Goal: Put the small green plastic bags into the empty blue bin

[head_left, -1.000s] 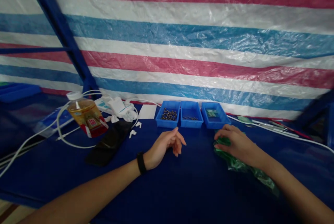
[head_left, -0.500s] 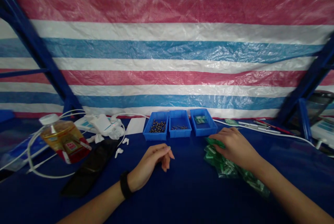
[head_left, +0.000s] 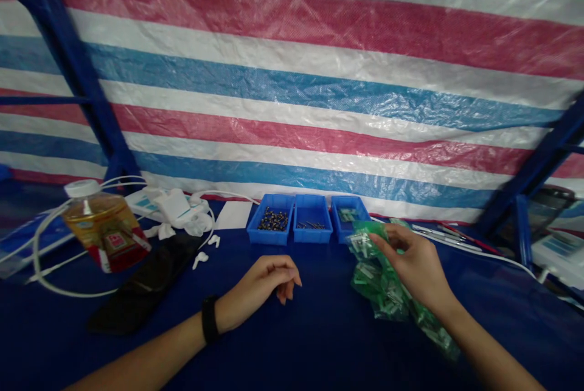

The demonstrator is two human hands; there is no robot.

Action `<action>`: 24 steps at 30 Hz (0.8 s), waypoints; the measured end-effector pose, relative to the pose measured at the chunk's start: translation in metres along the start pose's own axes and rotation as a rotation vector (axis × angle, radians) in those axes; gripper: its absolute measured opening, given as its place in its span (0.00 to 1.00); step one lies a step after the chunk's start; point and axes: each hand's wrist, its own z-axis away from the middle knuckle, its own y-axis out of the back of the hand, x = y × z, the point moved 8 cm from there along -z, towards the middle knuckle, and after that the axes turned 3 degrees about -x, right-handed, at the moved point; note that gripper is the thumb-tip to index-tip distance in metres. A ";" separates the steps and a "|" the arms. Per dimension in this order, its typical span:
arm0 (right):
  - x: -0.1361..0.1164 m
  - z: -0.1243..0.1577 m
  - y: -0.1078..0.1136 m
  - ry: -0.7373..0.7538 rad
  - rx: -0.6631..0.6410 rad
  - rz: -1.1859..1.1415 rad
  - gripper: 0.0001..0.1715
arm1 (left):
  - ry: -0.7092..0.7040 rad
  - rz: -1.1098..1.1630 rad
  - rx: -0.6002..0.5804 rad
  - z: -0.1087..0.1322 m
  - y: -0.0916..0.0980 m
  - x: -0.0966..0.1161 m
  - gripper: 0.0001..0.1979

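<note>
My right hand (head_left: 415, 263) pinches a green plastic bag (head_left: 362, 242) of small pale parts between thumb and fingers, in front of the right-hand blue bin. Under and beside that hand lie more green bags (head_left: 385, 294) with similar pieces, crumpled together on the table. To the left, my left hand (head_left: 260, 287) rests near the table surface with its fingers loosely curled in and nothing visible in them. A black band (head_left: 210, 320) is around the left wrist.
Three blue bins stand in a row: one with small brass-coloured parts (head_left: 274, 219), one with screw-like pins (head_left: 311, 225), one with green-packed pieces (head_left: 349, 214). Leftward are a bottle (head_left: 107, 227), black pouch (head_left: 146, 287), white earbuds (head_left: 199, 259) and cables. Pens (head_left: 449, 238) lie right.
My right hand has lifted and turned one green bag, which now shows in front of the right bin. The left hand stays curled in about the same place. The view has tilted slightly.
</note>
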 end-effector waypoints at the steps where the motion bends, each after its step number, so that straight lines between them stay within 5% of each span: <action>1: 0.000 0.002 -0.004 -0.048 -0.003 -0.135 0.18 | -0.001 -0.026 0.003 0.000 -0.001 0.000 0.13; 4: -0.008 0.011 -0.022 -0.139 -0.037 -0.432 0.19 | -0.029 -0.072 -0.001 0.002 -0.013 0.005 0.15; 10: -0.044 0.036 -0.065 -0.149 -0.229 -0.585 0.16 | -0.007 0.124 -0.087 -0.002 -0.063 0.006 0.25; 13: -0.051 0.040 -0.072 -0.134 -0.306 -0.620 0.15 | -0.043 0.172 -0.019 -0.008 -0.063 0.002 0.26; 18: -0.041 0.040 -0.079 -0.134 -0.371 -0.640 0.16 | 0.044 0.202 -0.108 -0.008 -0.052 -0.008 0.26; 24: -0.026 0.042 -0.087 -0.166 -0.370 -0.593 0.20 | 0.078 0.315 -0.084 -0.004 -0.041 -0.009 0.24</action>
